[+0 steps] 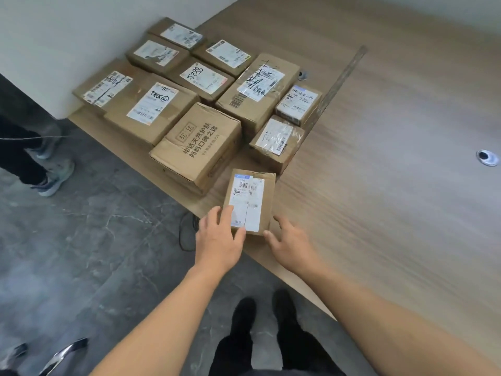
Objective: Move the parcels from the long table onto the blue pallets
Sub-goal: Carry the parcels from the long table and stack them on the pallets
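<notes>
A small brown parcel (252, 196) with a white shipping label lies at the near edge of the long wooden table (393, 158). My left hand (219, 237) grips its near left corner, fingers on the label and thumb at the front edge. At the parcel's near right corner my right hand (291, 242) has its fingers spread; I cannot tell whether it touches the parcel. Several more taped cardboard parcels sit in a cluster farther back, among them a big box with printed characters (198, 147) and a labelled box (154, 104). No blue pallet is in view.
Another person's legs and shoes (51, 175) stand on the dark floor at the left. A black cable (187, 229) hangs below the table edge. A round grommet (487, 157) sits in the tabletop at right. My own shoes (244, 316) are below the table edge.
</notes>
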